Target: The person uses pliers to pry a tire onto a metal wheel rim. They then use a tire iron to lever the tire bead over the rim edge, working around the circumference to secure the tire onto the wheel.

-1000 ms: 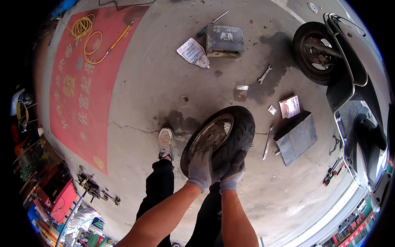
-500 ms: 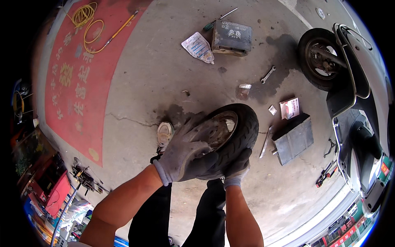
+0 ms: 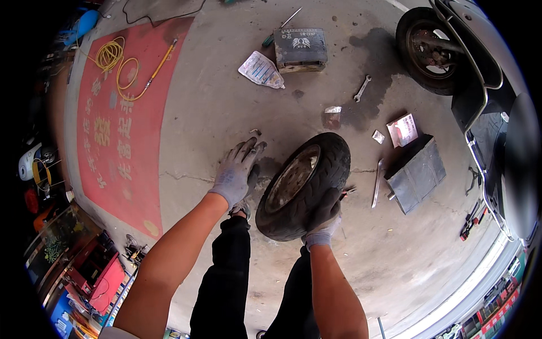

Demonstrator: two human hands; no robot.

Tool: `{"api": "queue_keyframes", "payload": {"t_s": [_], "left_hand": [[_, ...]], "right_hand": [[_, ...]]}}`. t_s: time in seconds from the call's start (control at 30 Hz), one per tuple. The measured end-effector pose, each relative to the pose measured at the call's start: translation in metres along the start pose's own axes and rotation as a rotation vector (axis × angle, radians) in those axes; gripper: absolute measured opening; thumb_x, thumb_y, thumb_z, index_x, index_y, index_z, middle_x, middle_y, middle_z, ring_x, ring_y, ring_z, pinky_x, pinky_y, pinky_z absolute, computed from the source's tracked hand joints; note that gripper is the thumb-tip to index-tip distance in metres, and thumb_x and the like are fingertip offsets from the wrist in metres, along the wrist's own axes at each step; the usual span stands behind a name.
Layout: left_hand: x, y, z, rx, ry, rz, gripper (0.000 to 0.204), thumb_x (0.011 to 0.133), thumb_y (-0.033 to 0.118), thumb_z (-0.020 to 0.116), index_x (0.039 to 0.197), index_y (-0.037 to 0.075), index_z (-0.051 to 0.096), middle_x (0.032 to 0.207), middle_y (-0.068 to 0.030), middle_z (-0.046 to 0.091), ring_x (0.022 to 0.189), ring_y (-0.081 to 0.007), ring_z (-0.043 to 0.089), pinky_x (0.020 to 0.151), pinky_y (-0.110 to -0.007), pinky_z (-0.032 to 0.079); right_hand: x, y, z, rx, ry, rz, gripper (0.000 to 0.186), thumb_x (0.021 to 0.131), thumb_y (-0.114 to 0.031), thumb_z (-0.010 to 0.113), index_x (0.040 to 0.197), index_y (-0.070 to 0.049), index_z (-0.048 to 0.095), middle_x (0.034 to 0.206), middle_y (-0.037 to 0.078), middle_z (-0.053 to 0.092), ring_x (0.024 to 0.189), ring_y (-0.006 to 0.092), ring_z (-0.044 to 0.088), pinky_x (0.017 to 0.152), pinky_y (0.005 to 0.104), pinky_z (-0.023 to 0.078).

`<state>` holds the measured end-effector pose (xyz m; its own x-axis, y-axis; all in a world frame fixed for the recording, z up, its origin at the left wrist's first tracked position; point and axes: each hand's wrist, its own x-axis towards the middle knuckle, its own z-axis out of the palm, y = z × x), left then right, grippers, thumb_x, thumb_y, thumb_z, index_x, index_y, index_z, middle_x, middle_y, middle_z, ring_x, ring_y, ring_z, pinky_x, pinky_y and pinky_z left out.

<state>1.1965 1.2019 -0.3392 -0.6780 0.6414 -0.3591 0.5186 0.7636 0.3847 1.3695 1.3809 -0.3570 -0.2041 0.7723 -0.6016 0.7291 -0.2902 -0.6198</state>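
A small scooter wheel (image 3: 307, 198), black tyre around a dirty metal rim, stands tilted on the ground between my legs and just ahead of them. My right hand (image 3: 325, 219), in a grey glove with dark palm and fingers, grips the tyre's tread at its near right side; part of the fingers is hidden behind the tyre. To the left of the wheel, my gloved left hand (image 3: 237, 171) is off it, fingers stretched out and apart, holding nothing. Just right of the tyre, a small red-handled tool (image 3: 348, 192) lies partly hidden.
A flat tyre lever (image 3: 377, 183), a grey metal box (image 3: 419, 175), a small carton (image 3: 402, 130) and an open-end wrench (image 3: 363, 88) lie on the right. Ahead are a black battery (image 3: 301, 48) and a pouch (image 3: 261, 70). A scooter (image 3: 480, 101) stands far right; a yellow hose (image 3: 110, 55) lies on a red mat (image 3: 141, 169).
My left hand has let go of the wheel's rim and moved left, opening. The wheel has been lowered and stands more upright, with my right hand still on the tyre.
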Motion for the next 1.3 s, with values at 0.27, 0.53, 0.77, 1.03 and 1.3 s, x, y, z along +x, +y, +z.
{"api": "queue_keyframes", "payload": {"t_s": [0.27,0.53,0.77,1.03,1.3], "left_hand": [[0.016,0.11,-0.035,-0.122,0.01,0.339,0.059,0.08,0.018,0.071,0.136,0.025,0.054,0.149,-0.0183,0.035,0.132,-0.0419,0.039,0.105,-0.05,0.038],[0.019,0.13,-0.017,-0.074,-0.1,0.27,0.054,0.074,0.033,0.078,0.126,0.028,0.063,0.151,-0.0188,0.031,0.134,-0.0461,0.033,0.106,-0.048,0.041],[0.017,0.14,-0.008,-0.003,-0.205,0.291,0.047,0.085,0.041,0.068,0.13,0.032,0.059,0.15,-0.0207,0.033,0.133,-0.0509,0.033,0.107,-0.052,0.039],[0.007,0.145,-0.011,-0.036,-0.154,0.255,0.052,0.072,0.031,0.08,0.121,0.024,0.064,0.149,-0.0193,0.033,0.135,-0.0468,0.032,0.107,-0.051,0.039],[0.011,0.149,0.01,-0.608,-0.105,-0.263,0.09,0.078,0.022,0.076,0.145,-0.008,0.024,0.145,-0.0246,0.039,0.13,-0.0336,0.045,0.108,-0.038,0.037]], "right_hand": [[0.013,-0.016,-0.015,-0.056,-0.218,-0.167,0.045,0.096,-0.04,0.049,0.107,0.003,0.055,0.104,0.029,0.063,0.096,0.0439,0.06,0.078,0.043,0.047],[0.029,-0.096,-0.111,-0.082,-0.422,-0.399,0.045,0.089,-0.017,0.066,0.13,-0.003,0.052,0.101,0.015,0.064,0.089,0.0237,0.063,0.073,0.0341,0.051],[0.028,-0.121,-0.096,-0.603,-0.547,-0.963,0.038,0.081,-0.006,0.068,0.119,-0.014,0.065,0.097,0.018,0.062,0.088,0.0362,0.06,0.076,0.0416,0.05],[0.038,-0.143,-0.125,0.232,-0.742,-0.147,0.019,0.09,-0.013,0.063,0.102,0.001,0.065,0.084,0.006,0.065,0.076,0.0141,0.063,0.069,0.0266,0.049],[0.151,-0.079,-0.169,-0.572,0.165,-0.119,0.06,0.092,-0.034,0.057,0.129,0.01,0.041,0.087,0.023,0.068,0.082,0.0338,0.068,0.075,0.0415,0.052]]}}
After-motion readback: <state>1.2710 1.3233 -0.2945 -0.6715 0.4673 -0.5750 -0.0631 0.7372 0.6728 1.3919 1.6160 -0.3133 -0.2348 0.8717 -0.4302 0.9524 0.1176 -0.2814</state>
